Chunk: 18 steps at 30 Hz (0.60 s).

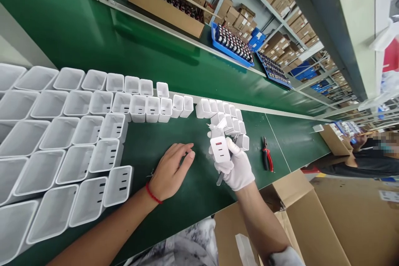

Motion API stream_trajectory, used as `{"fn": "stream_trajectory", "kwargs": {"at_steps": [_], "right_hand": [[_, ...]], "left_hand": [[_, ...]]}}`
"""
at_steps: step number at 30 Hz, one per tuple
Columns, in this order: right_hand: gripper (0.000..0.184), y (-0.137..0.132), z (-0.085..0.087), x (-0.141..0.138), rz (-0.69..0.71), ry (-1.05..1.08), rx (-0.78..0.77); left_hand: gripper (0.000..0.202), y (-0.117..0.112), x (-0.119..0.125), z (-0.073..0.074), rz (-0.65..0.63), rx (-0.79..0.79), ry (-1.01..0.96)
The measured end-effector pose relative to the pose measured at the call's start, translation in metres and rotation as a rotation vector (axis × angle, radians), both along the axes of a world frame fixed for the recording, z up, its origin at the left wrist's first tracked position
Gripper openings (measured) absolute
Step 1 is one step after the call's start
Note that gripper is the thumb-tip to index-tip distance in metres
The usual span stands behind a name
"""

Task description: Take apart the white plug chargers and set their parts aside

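My right hand, in a white glove, grips a white charger shell with slots on its face, and a thin metal tool sticks out below the fingers. My bare left hand, with a red string at the wrist, rests palm down on the green table, fingers loosely curled and holding nothing. Rows of empty white charger shells stand to the left. A smaller cluster of shells stands just behind my right hand.
Red-handled pliers lie on the table right of my right hand. Open cardboard boxes sit below the table edge. Blue trays of parts and a long carton line the far side. Another person works at the far right.
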State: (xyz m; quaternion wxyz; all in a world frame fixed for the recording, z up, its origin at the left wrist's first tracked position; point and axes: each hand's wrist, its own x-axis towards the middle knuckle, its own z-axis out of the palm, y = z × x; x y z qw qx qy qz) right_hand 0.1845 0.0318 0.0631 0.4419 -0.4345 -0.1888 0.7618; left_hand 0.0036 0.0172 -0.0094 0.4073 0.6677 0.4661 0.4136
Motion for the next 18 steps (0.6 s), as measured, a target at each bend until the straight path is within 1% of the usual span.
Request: {"fn": "stream_trajectory", "kwargs": {"at_steps": [6,8,11,13,15,17,18], "right_hand": [[0.031,-0.001,-0.003,-0.004,0.024,-0.083,-0.013],[0.034,0.000,-0.004,-0.005,0.022,-0.124,0.016],[0.038,0.004,-0.001,-0.008,0.014,-0.245,0.107],[0.044,0.008,0.005,-0.012,0.040,-0.369,0.196],[0.047,0.015,0.014,-0.015,0.080,-0.558,0.334],[0.045,0.024,0.023,-0.017,0.128,-0.836,0.547],[0.043,0.031,0.028,-0.018,0.184,-1.002,0.672]], "left_hand": [[0.033,0.000,0.001,0.001,0.029,0.053,0.025],[0.032,0.001,0.001,0.001,0.028,0.058,0.038],[0.031,0.001,0.002,0.002,0.018,0.055,0.064],[0.030,0.000,0.002,0.003,0.017,0.056,0.080],[0.030,0.000,0.002,0.003,0.021,0.060,0.089],[0.030,-0.001,0.002,0.003,0.023,0.062,0.093],[0.030,-0.001,0.003,0.002,0.023,0.062,0.097]]}}
